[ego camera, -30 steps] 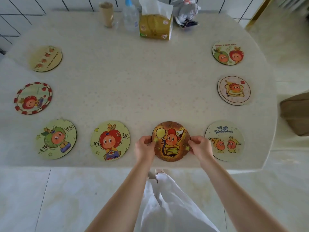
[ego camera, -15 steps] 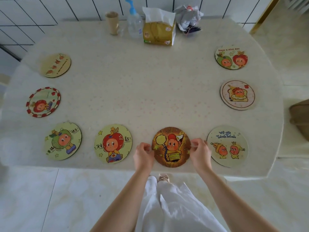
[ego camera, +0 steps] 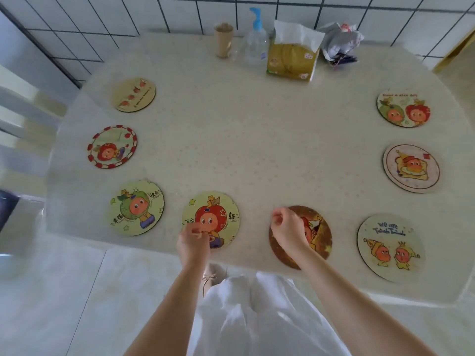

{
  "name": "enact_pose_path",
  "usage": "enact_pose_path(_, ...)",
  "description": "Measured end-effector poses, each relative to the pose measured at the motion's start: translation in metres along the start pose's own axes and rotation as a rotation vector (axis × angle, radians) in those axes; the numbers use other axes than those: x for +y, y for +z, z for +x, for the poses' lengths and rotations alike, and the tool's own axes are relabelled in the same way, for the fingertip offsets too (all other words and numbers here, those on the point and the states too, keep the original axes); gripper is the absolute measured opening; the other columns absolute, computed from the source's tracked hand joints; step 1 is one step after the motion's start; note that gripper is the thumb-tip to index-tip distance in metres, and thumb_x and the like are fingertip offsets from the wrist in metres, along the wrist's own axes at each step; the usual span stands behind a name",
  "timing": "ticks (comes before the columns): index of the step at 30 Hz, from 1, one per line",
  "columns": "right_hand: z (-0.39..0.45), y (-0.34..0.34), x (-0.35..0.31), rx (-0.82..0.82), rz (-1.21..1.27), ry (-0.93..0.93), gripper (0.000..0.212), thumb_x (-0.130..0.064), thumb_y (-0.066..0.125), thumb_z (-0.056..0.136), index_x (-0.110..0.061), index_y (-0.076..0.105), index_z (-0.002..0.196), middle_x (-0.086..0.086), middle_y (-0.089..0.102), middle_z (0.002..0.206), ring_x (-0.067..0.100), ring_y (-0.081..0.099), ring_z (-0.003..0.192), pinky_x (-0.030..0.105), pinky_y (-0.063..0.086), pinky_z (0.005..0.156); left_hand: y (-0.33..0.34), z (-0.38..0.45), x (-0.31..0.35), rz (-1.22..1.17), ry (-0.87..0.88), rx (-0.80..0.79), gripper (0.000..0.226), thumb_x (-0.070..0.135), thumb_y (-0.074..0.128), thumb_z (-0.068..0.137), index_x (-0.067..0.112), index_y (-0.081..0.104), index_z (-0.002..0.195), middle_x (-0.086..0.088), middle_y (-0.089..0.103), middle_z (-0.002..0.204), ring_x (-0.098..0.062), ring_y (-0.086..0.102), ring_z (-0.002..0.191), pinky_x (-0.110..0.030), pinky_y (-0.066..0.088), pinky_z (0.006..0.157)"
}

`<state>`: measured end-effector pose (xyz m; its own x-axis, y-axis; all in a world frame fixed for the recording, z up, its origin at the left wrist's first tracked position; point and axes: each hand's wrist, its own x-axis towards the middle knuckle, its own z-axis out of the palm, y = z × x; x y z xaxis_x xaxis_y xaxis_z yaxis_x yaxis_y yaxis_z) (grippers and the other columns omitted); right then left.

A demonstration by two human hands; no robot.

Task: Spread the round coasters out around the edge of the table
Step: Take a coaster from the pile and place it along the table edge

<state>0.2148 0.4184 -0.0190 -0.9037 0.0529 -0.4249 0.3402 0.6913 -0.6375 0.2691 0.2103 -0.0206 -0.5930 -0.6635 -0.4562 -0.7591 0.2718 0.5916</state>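
Several round cartoon coasters lie flat around the rim of the pale table (ego camera: 257, 150). The brown coaster (ego camera: 320, 232) sits at the near edge, partly hidden under my right hand (ego camera: 289, 231), which hovers over it with fingers curled and nothing in them. My left hand (ego camera: 194, 240), also loosely closed and empty, hangs over the near side of the red-apple coaster (ego camera: 213, 214). A green-character coaster (ego camera: 137, 208) lies to the left. The "we are" coaster (ego camera: 389, 246) lies to the right.
Along the back wall stand a paper cup (ego camera: 224, 43), a pump bottle (ego camera: 256, 38), a tissue pack (ego camera: 294, 55) and a crumpled bag (ego camera: 340, 43). More coasters lie at the left (ego camera: 112, 146) (ego camera: 135, 95) and right (ego camera: 411, 168) (ego camera: 403, 108). A chair (ego camera: 23, 129) stands left.
Both hands have let go of the brown coaster's sides and shifted left. The left hand now hangs over the red-apple coaster, the right over the brown one. The view has tilted up.
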Motion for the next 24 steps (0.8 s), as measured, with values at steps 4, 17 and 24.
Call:
enact_pose_path(4, 0.002, 0.036, -0.036, -0.078, -0.027, 0.004, 0.029, -0.008, 0.051, 0.088, -0.01, 0.06, 0.115, 0.005, 0.064, 0.111, 0.02, 0.058, 0.104, 0.026, 0.044, 0.086, -0.032, 0.029, -0.013, -0.014, -0.032, 0.0, 0.033, -0.001, 0.056, 0.079, 0.016, 0.063, 0.107, -0.003, 0.062, 0.107, -0.02, 0.055, 0.095, -0.028, 0.041, 0.071)
enact_pose_path(17, 0.005, 0.088, -0.092, 0.09, 0.047, 0.315, 0.026, -0.01, 0.059, 0.089, -0.008, 0.059, 0.115, 0.009, 0.063, 0.117, 0.023, 0.059, 0.103, 0.029, 0.046, 0.076, -0.057, 0.075, -0.011, -0.018, -0.025, -0.316, 0.049, -0.003, 0.055, 0.082, 0.012, 0.056, 0.129, -0.006, 0.064, 0.118, -0.021, 0.06, 0.104, -0.03, 0.052, 0.082)
enact_pose_path(24, -0.008, 0.091, -0.081, 0.148, 0.144, 0.367, 0.019, -0.008, 0.061, 0.088, -0.011, 0.058, 0.106, 0.001, 0.062, 0.097, 0.018, 0.057, 0.086, 0.029, 0.043, 0.068, -0.059, 0.09, 0.004, -0.007, 0.011, -0.376, 0.042, 0.0, 0.051, 0.084, 0.019, 0.063, 0.119, 0.006, 0.062, 0.091, -0.01, 0.058, 0.071, -0.021, 0.041, 0.05)
